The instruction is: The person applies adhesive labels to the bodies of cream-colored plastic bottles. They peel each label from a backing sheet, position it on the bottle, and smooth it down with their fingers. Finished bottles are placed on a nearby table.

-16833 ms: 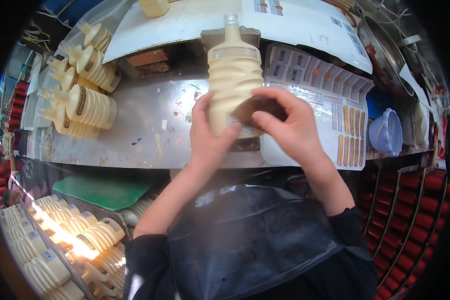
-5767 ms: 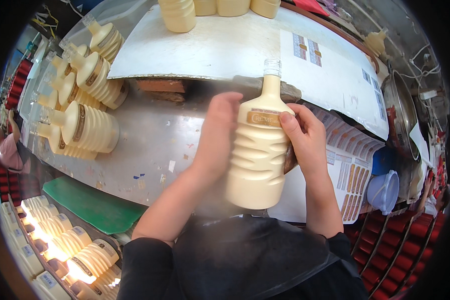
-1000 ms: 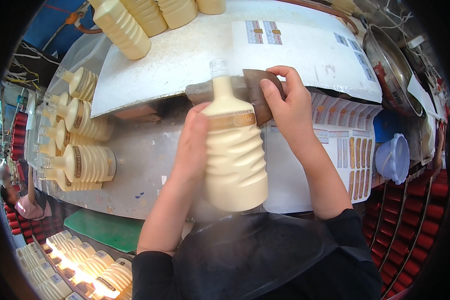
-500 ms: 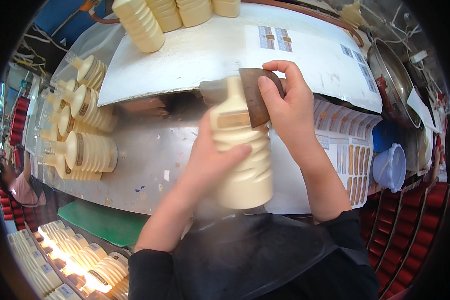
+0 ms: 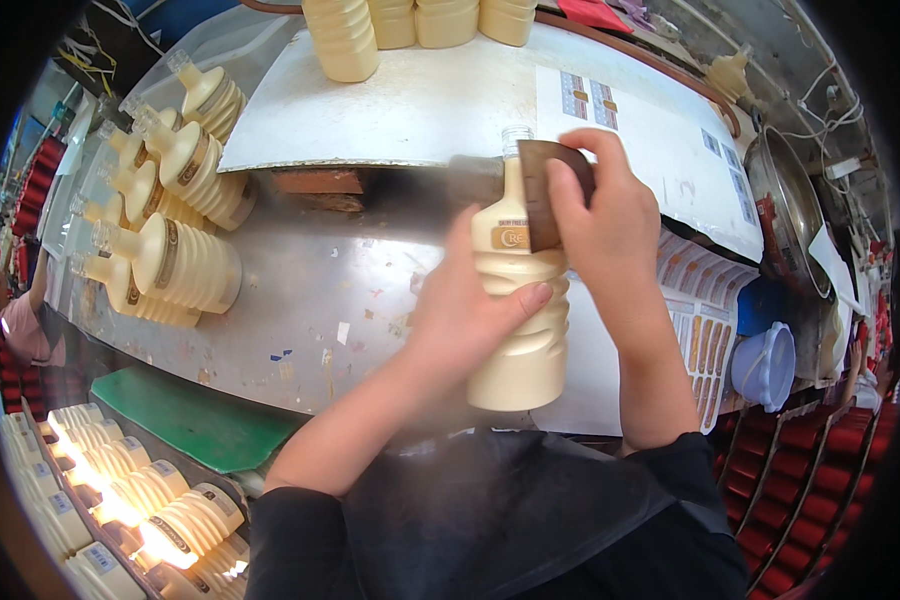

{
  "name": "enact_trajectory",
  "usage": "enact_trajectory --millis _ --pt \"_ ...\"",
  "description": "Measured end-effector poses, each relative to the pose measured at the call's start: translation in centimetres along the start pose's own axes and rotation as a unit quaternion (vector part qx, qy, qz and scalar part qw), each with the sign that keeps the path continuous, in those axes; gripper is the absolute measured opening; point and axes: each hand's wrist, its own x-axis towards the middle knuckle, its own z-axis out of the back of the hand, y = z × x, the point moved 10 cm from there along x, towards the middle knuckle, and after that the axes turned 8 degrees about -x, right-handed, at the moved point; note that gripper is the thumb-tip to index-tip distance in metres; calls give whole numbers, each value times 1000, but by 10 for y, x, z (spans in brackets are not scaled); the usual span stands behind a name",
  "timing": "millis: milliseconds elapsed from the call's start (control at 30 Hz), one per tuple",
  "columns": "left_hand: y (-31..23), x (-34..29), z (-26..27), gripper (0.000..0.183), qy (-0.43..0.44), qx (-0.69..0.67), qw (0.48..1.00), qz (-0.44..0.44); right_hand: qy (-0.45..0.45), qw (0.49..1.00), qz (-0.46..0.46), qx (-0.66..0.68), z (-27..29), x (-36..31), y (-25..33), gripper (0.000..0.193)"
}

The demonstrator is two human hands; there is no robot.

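Bottle (image 5: 516,375), cream and ridged, is at the near edge of the desk (image 5: 285,270), left hand (image 5: 467,315) wrapped round it, right hand (image 5: 612,220) pinching a brown scraper (image 5: 544,195) over its label (image 5: 510,237). Probably stiff, slick, maybe fragile; I'd grab the ridged middle, not the neck (image 5: 511,182).

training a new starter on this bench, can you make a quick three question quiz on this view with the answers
1. True or false: the clear neck of the cream bottle in the left hand points away from the dark apron.

2. What does the right hand hold?
a) a green board
b) a flat brown piece
c) a red brick

3. Fill in: in the picture, the lilac bucket is to the ____ of the label sheet.

Key
1. True
2. b
3. right
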Motion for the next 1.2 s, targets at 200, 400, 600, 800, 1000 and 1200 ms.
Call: enact_trajectory --millis 200,400,600,800,1000,1200 --pt "33 7 3 92 24 -120 992 42 -10 982 -109 156 -18 -23 -71 22" --pt "29 -1 8 91 -6 -86 996 35 -46 981 -114 149 -17 -27 -84 24" --pt "-1 -24 -4 105 0 107 991 -79 -27 959 -121 257 2 -22 -52 29" --pt "11 -33 -2 102 -6 14 999 -50 -61 974 -96 194 7 -22 -77 25" --pt "25 -41 -2 100 -15 -70 997 11 -42 956 -251 144 44 18 -227 40" --pt "28 -40 -2 99 -19 -87 996 14 -31 974 -166 -150 68 85 -250 29"
